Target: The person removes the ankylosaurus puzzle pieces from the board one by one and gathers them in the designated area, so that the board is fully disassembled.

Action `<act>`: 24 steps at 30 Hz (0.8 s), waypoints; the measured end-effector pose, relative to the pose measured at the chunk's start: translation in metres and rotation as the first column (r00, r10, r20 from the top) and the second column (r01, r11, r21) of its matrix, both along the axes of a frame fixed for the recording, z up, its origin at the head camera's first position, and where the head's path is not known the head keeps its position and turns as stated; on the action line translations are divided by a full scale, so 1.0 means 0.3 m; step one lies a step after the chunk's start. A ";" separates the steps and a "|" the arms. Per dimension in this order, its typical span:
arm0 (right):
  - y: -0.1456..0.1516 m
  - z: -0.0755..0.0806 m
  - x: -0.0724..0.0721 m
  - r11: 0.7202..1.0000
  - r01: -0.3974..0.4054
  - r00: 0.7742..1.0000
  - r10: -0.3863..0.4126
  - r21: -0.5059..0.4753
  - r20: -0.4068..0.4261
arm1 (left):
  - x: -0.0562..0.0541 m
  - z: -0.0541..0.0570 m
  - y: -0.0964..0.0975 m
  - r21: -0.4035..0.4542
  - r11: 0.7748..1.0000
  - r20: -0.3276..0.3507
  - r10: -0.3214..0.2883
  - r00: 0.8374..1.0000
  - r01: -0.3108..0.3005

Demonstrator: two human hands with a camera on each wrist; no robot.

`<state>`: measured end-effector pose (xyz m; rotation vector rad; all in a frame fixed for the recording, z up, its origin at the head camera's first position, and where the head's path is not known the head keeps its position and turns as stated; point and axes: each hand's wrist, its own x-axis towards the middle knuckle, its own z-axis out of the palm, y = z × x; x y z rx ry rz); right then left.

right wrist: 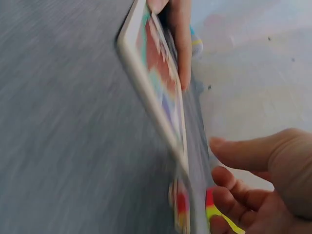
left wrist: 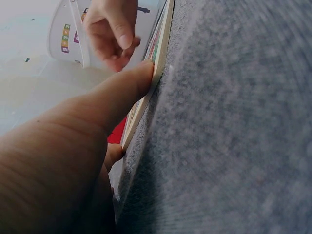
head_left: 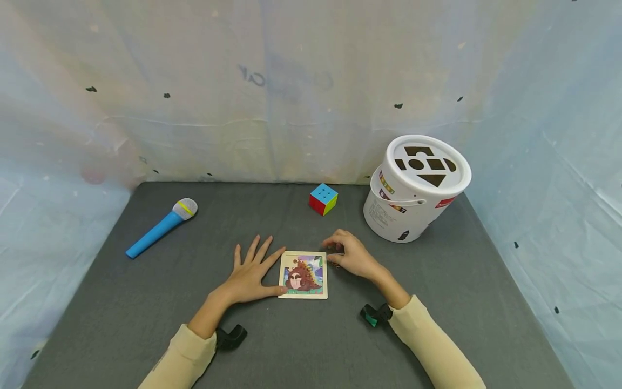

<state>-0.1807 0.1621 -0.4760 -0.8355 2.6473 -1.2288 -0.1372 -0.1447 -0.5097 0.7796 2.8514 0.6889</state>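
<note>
A square wooden picture puzzle point(head_left: 303, 274) with a pale frame and a brown hedgehog-like picture lies flat on the grey table. My left hand point(head_left: 250, 278) rests at its left side with fingers spread; the thumb touches the lower left and the index finger the upper left corner. Just beyond the puzzle's upper right corner is my right hand point(head_left: 353, 254), fingers loosely bent, with nothing seen between thumb and fingertips in the right wrist view. Small wooden-edged coloured pieces point(right wrist: 181, 207) lie beside the puzzle, mostly hidden under the right hand in the head view.
A cube puzzle point(head_left: 323, 199) in blue, red and yellow-green sits behind the picture puzzle. At the back right stands a white bucket point(head_left: 389, 213) with a shape-cutout lid. A blue toy microphone point(head_left: 160, 229) lies at the left. Pale sheeting point(head_left: 291, 146) encloses the table point(head_left: 301, 346).
</note>
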 end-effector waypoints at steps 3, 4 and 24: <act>-0.054 0.010 -0.008 0.995 -0.100 0.995 0.100 0.000 0.012 | 0.000 0.001 0.001 -0.002 1.000 -0.001 -0.003 1.000 0.003; -0.072 0.010 -0.010 0.991 -0.130 0.991 0.130 0.002 0.016 | 0.001 0.003 0.002 0.001 1.000 0.001 -0.004 1.000 0.004; -0.196 0.004 -0.011 0.967 -0.215 0.977 0.214 0.136 0.023 | 0.004 0.011 -0.002 0.037 0.999 0.000 -0.006 1.000 0.006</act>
